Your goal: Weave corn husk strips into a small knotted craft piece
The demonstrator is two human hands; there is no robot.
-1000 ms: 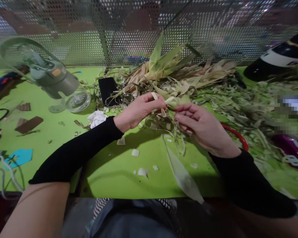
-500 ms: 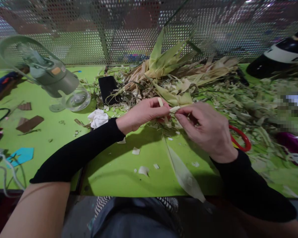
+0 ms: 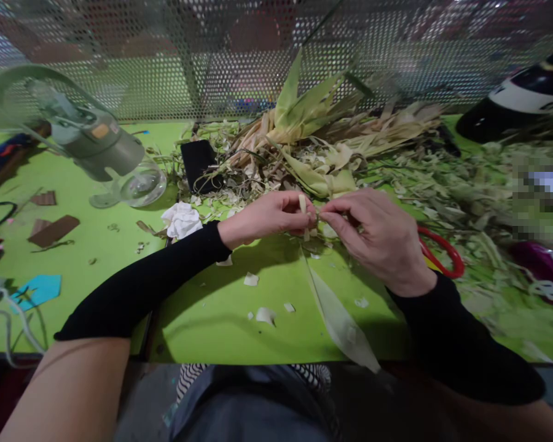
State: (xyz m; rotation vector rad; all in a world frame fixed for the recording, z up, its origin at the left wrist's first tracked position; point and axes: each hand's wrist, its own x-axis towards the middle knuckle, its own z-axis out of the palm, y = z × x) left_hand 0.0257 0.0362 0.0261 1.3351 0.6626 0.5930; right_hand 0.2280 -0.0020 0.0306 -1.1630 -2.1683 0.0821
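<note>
Over the middle of the green table, my left hand (image 3: 274, 216) is closed with thumb and fingers around a narrow, pale corn husk strip (image 3: 303, 207), which stands up between the fingertips. Just right of it, my right hand (image 3: 380, 239) pinches thumb against forefinger at a thin end of husk by the left fingertips. That end is small and blurred. Below both hands lies a long pale corn husk leaf (image 3: 338, 316), its tip reaching past the table's front edge. A red scissors handle (image 3: 449, 261) shows beside my right wrist.
Behind my hands are heaped corn husks (image 3: 299, 120) and scraps, against a perforated metal screen (image 3: 147, 67). A black phone (image 3: 198, 164), crumpled tissue (image 3: 182, 220) and a tilted green-topped bottle (image 3: 104, 144) lie to the left. To the right are a dark bottle (image 3: 493, 120) and a purple object (image 3: 544, 270).
The wide pale husk piece that showed between my fingertips is no longer visible there. The strip in my left hand is more upright, and my right hand has shifted slightly left.
</note>
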